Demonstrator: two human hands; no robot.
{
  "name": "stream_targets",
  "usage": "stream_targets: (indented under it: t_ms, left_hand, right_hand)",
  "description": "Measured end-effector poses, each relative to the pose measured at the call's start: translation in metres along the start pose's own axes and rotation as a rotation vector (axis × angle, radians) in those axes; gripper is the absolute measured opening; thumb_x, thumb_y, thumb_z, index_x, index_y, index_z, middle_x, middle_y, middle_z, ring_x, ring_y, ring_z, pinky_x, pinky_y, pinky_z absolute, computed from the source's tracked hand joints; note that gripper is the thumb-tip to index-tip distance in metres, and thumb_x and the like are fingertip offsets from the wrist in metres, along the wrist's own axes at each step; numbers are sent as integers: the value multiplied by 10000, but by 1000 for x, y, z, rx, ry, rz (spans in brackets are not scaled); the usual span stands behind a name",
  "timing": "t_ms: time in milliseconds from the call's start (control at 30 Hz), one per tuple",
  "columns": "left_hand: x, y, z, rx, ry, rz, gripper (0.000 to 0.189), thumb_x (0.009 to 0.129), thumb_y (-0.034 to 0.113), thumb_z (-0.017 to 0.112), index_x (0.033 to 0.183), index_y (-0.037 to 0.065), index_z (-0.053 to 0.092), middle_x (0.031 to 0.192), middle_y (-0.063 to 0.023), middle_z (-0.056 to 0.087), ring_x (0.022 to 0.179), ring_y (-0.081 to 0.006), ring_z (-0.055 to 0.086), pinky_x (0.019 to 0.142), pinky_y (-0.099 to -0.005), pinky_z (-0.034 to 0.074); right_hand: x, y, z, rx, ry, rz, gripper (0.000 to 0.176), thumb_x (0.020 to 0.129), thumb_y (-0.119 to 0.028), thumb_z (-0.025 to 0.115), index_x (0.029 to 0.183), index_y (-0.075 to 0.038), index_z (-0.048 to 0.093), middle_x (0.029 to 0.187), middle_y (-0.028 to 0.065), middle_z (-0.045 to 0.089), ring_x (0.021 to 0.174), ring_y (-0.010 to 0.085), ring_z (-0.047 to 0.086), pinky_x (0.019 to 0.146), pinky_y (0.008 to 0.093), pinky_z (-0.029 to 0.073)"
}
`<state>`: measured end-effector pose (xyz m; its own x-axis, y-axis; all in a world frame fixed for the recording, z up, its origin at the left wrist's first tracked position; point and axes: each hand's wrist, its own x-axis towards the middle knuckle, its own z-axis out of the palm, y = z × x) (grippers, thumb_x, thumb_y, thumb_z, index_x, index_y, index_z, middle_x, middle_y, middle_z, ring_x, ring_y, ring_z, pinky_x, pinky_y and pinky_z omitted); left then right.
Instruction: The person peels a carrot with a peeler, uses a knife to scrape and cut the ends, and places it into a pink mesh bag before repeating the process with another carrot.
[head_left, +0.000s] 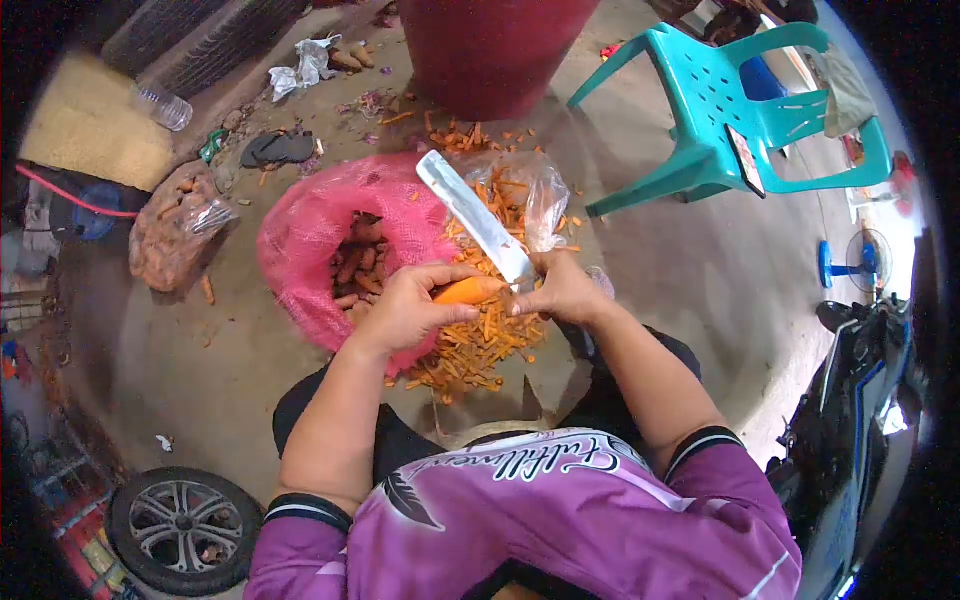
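Note:
My left hand (420,305) is closed around a tapered orange root vegetable (468,291), its end pointing right. My right hand (562,290) grips a wide-bladed knife (475,218) by its handle, hidden in the fingers. The blade slants up and to the left, over the cut pieces. Its base lies close beside the root's tip, where the right thumb also reaches. Below both hands spreads a heap of orange sticks and scraps (480,345). Left of them, a pink mesh sack (300,240) stands open with reddish-brown roots (360,262) inside.
A clear plastic bag (545,200) lies behind the heap, before a large red tub (495,60). To the right are a teal plastic chair (705,110) and a motorbike (850,420). A bag of roots (175,230), a slipper (277,149) and a wheel (185,530) are leftward.

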<state>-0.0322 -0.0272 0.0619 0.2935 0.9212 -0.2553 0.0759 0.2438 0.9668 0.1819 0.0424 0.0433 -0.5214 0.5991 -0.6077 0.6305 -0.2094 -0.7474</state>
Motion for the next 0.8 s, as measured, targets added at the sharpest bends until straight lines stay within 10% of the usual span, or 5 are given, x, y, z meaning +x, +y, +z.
stream_targets:
  t_ms: [100, 467, 800]
  left_hand:
    - [6, 2, 5, -27, -123, -44, 396, 655, 78, 679, 1018, -23, 558, 965, -65, 589, 869, -120, 537, 787, -252, 413]
    - [15, -3, 4, -307, -310, -199, 437, 733, 133, 639, 1117, -11, 488, 1066, -67, 543, 960, -126, 493, 825, -256, 390]
    - [28, -20, 16, -220, -25, -117, 490, 676, 114, 686, 1106, -2, 483, 968, -35, 527, 881, -111, 501, 769, -237, 401]
  right_hand:
    - [-5, 5, 9, 32, 111, -281, 658, 455, -403, 782, 897, 47, 593, 1145, 248, 443, 1140, 255, 374, 908, 332, 331]
    - [4, 8, 8, -152, 35, -554, 522, 615, -414, 686, 837, 44, 568, 701, 132, 574, 682, 197, 550, 649, 340, 431]
    - [25, 7, -7, 15, 377, -187, 649, 511, -463, 757, 860, 52, 571, 747, 184, 597, 697, 244, 594, 611, 336, 458]
